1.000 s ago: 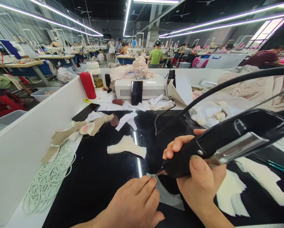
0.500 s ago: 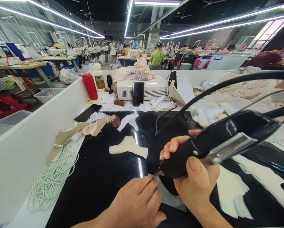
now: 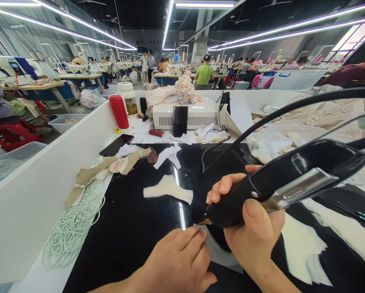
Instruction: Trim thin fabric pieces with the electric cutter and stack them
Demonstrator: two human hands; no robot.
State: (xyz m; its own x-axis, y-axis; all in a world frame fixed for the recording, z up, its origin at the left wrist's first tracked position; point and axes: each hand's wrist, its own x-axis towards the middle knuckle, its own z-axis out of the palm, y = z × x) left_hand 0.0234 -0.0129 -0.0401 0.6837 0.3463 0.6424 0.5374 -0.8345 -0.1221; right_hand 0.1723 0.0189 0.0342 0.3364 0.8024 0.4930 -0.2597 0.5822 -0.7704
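Note:
My right hand point(image 3: 252, 228) is closed round the black handle of a corded cutting tool point(image 3: 287, 177), whose tip points down at a thin grey fabric piece point(image 3: 219, 253) on the black tabletop point(image 3: 130, 228). My left hand point(image 3: 178, 263) lies flat with fingers stretched out, pressing the left edge of that grey piece. The tool's black cable point(image 3: 280, 112) arcs up and to the right. A cream fabric piece point(image 3: 168, 188) lies a little beyond the hands.
A coil of white cord point(image 3: 74, 224) and beige fabric strips point(image 3: 109, 167) lie at the left by a white partition point(image 3: 42, 171). A red bottle point(image 3: 119, 111), a white machine point(image 3: 188, 114), two phones and white cut pieces point(image 3: 301, 252) surround the work area. Other people work far behind.
The view has shifted slightly; both hands and the tool stay at almost the same spot over the grey piece.

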